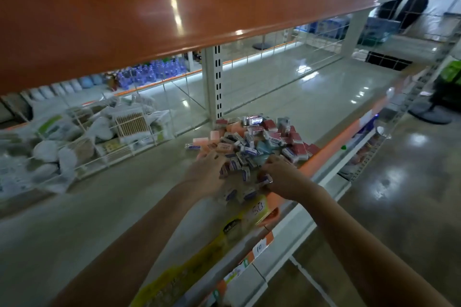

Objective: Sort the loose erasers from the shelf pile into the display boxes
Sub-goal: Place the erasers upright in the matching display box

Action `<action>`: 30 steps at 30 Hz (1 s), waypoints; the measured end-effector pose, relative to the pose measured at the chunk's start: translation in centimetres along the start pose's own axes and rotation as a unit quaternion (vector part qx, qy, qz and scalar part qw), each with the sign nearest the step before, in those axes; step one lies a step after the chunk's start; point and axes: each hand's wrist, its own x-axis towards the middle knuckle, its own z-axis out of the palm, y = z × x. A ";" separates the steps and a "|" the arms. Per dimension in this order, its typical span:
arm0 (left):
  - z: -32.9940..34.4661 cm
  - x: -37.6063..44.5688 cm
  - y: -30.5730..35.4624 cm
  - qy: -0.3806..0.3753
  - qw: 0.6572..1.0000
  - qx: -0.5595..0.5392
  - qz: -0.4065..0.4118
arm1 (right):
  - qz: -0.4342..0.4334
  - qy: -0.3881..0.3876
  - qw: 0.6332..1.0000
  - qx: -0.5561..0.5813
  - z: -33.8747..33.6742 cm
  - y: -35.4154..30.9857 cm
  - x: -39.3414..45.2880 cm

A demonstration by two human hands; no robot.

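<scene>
A pile of loose erasers point(252, 141) in red, pink, blue and white wrappers lies on the grey shelf point(299, 97) near its front edge. My left hand point(207, 172) reaches into the near side of the pile, its fingers curled round a few small white-and-blue erasers point(230, 166). My right hand point(282, 177) is just to the right and pinches one small white-and-blue eraser point(265, 179). Below and between the hands a yellow display box point(249, 214) marked "50" stands at the shelf edge, with several of the same erasers point(239, 194) inside.
A wide orange shelf point(149, 7) overhangs the work area. White wire baskets point(104, 137) with packaged goods stand to the left on the same shelf. A slotted upright post point(214, 82) rises behind the pile. Price tags point(259, 248) line the shelf front; the shop floor point(399, 194) lies to the right.
</scene>
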 end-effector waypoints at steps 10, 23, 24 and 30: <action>-0.1 -0.3 -0.2 0.055 0.996 0.075 0.013 | -0.060 0.056 0.996 0.019 -0.4 0.6 0.6; -0.5 -0.8 0.3 0.050 0.997 0.063 0.004 | -0.095 0.077 0.980 0.155 -0.5 0.6 0.7; -0.6 -0.8 0.4 0.036 0.998 0.060 0.001 | -0.096 0.076 0.978 0.171 -0.5 0.5 0.8; -1.0 -2.2 0.4 0.017 0.999 0.018 -0.021 | -0.113 0.037 0.963 0.241 -0.3 -0.3 1.5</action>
